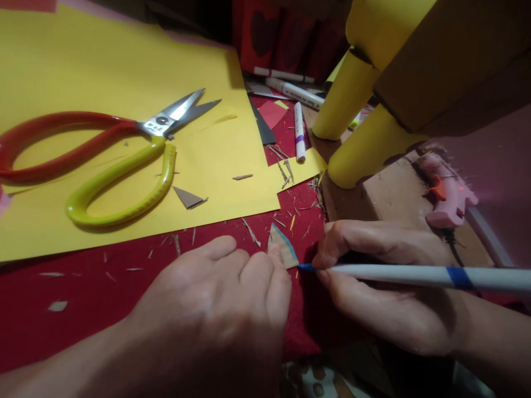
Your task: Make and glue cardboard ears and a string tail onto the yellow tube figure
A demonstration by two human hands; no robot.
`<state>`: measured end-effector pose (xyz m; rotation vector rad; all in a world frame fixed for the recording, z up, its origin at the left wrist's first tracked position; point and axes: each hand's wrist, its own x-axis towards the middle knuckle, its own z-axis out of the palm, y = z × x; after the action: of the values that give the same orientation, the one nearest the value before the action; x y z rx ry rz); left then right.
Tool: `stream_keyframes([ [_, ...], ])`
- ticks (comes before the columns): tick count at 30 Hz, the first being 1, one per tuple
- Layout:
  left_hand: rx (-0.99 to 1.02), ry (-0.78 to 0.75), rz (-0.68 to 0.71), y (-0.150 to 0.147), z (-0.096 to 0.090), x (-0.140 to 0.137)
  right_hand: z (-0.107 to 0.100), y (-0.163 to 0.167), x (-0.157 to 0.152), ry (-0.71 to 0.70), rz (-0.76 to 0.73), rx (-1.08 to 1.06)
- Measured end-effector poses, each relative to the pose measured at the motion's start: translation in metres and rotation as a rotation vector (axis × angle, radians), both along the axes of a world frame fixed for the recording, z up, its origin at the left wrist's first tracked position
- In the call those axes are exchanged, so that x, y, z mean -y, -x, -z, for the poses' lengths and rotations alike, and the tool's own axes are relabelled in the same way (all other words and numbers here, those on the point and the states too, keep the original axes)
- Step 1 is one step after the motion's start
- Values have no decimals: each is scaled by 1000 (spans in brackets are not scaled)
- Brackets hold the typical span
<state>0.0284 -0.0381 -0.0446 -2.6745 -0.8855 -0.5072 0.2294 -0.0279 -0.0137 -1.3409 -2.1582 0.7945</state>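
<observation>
A small pointed piece of cardboard (284, 250) lies on the red cloth, its curved right edge coloured blue. The curled fingers of my left hand (226, 287) hold it down, hiding its lower left part. A white marker (398, 273) with a blue band is pinched between the thumb and fingers of my right hand (381, 287). Its blue tip meets or nearly meets the lower right corner of the cardboard. Beyond my left hand, scissors (161, 122) with one red and one yellow handle lie with their blades apart on yellow paper (124, 66).
Cardboard scraps (188, 198) are scattered over the paper and red cloth (136, 293). A pink glue gun (450, 193) rests on a cardboard sheet at right. Yellow tubes (342, 99) support a brown box (452, 66). Loose markers (299, 131) lie at the back.
</observation>
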Motion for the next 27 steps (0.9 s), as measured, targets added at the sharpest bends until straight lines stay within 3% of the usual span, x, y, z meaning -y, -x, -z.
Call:
stream_keyframes([
  [6,31,-49,-1,0,4,-1,-1,-2,-4,93,16,-177],
  [12,51,-35,-8,-2,2,-1,0,3,1,-76,17,-42],
  [18,45,-19,-9,-3,1,-2,3,6,2,-145,28,7],
  [27,135,-29,0,-4,1,-4,3,1,-3,-17,-16,-35],
])
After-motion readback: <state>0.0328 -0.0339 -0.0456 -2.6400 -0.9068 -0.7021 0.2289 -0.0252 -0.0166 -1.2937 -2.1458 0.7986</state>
